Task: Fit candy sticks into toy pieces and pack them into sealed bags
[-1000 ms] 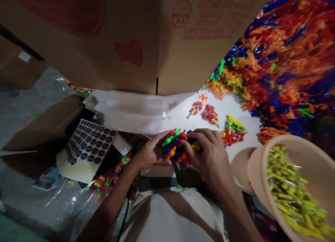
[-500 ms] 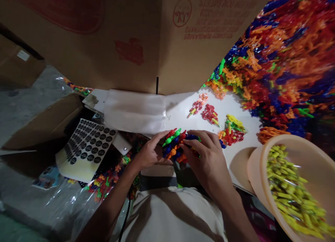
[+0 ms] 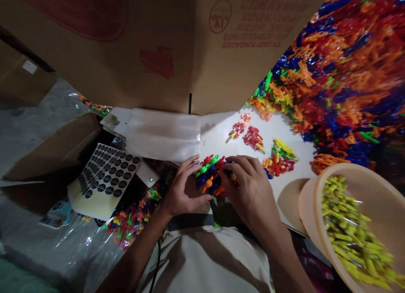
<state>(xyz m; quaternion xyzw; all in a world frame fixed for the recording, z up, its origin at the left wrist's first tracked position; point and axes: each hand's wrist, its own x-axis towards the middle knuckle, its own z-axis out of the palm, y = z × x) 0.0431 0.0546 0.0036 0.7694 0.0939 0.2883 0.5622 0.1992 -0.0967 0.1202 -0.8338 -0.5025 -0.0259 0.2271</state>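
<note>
A bunch of small plastic toy pieces [image 3: 209, 174] in blue, red, green and orange is between my hands at the near edge of the white tabletop. My right hand [image 3: 248, 185] grips the bunch from its right side, fingers bent over it. At the bunch's left end, my left hand [image 3: 185, 189] has its thumb and fingers spread apart, and I cannot tell whether it touches the pieces. Just beyond my right hand lie small groups of pieces: a red group [image 3: 253, 137], a red-and-orange group [image 3: 238, 127] and a mixed-colour group [image 3: 281, 158].
A large cardboard box [image 3: 190, 52] stands ahead. A heap of coloured plastic pieces [image 3: 335, 82] spreads at right, above a peach tub [image 3: 311, 200] of yellow pieces [image 3: 351, 234]. Clear plastic bags [image 3: 163, 134] lie left, near a sheet of round black stickers [image 3: 106, 174].
My left hand has loosened and its fingers have spread, shifting slightly left off the bunch. My right hand stays closed on the pieces.
</note>
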